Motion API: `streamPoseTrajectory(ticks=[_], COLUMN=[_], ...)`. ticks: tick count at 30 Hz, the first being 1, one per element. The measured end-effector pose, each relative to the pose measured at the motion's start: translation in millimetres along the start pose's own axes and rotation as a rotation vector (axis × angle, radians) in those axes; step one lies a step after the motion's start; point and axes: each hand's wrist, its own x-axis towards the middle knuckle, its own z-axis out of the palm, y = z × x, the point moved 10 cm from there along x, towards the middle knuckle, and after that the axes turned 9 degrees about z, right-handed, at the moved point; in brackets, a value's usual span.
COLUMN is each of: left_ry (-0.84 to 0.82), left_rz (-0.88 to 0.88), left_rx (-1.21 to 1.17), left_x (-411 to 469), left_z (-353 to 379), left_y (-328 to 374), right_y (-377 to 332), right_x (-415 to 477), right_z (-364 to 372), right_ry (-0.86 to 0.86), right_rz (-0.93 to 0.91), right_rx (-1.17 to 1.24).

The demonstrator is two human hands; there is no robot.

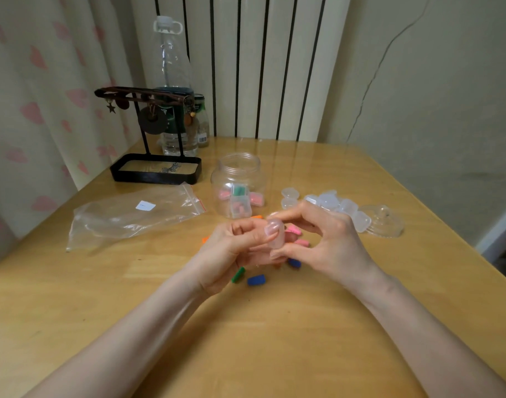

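Both my hands meet above the middle of the wooden table [274, 326] around one small clear plastic case [274, 234]. My left hand [231, 251] grips the case from the left, fingers curled round it. From the right, my right hand [326, 239] pinches it between forefinger on top and thumb below. Loose foam earplugs lie on the table under the hands: a blue one [256, 280], a green one [238, 275], pink ones [293, 229] and orange ones partly hidden. A clear open jar [238, 185] behind them holds several filled small cases.
A pile of empty clear cases [335, 203] and the jar's clear lid [385, 221] lie at the right. An empty zip bag [131, 216] lies at the left. A black jewellery stand [157, 168] and a tall water bottle [174, 90] stand at the back left.
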Motion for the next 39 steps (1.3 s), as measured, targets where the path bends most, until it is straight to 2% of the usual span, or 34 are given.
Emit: streamPoseTrajectory(ticks=[3,6,8,10,15,20,24,27,28,30,32,34,36,38,39], left_ry=[0.125,0.14,0.051,-0.025,-0.075,-0.002,-0.029,-0.008,0.028,0.109,0.167,0.191,0.263,0.356,0.386], left_rz=[0.196,0.408,0.543,0.64,0.725,0.618,0.589,0.478,0.389,0.17,0.008,-0.083,-0.138,-0.175,-0.189], left_rx=[0.248,0.499,0.673,0.784,0.954,0.924,0.973,0.961,0.896,0.589,0.323,0.126,-0.104,-0.33,-0.411], left_x=[-1.5,-7.6,-11.7,-15.6,-19.0,-10.5,-9.3,-4.9,-2.4,1.0,1.4,2.6,2.3,0.5,-0.2], left_z=[-14.1,-14.8,-2.7,8.6,19.4,3.5,2.3,-2.6,-9.4,-25.6,-35.4,-41.3,-49.6,-57.0,-59.3], left_y=[25.6,51.0,62.5,66.9,68.7,62.8,59.6,52.5,48.6,33.6,18.9,7.2,-0.1,-5.2,-7.7], right_y=[21.1,39.2,30.3,22.4,27.2,33.2,49.3,56.5,60.4,60.9,59.7,61.3,58.3,57.7,60.8], right_x=[2.1,-5.3,-14.5,-16.6,-16.4,-18.6,-16.4,-11.2,-9.2,-3.7,-0.5,0.8,1.6,-0.6,-2.5], right_z=[10.3,26.1,44.9,49.7,49.6,50.3,40.6,28.1,22.3,10.0,3.9,0.3,4.1,23.5,31.6], right_ry=[-0.181,-0.297,-0.48,-0.535,-0.514,-0.532,-0.402,-0.277,-0.215,-0.131,-0.113,-0.078,-0.082,-0.173,-0.214], right_rz=[0.286,0.572,0.657,0.652,0.678,0.717,0.759,0.758,0.748,0.665,0.581,0.519,0.389,0.232,0.191], right_rx=[0.389,0.736,0.954,1.064,1.087,1.056,0.952,0.878,0.893,0.884,0.729,0.485,0.124,-0.21,-0.299])
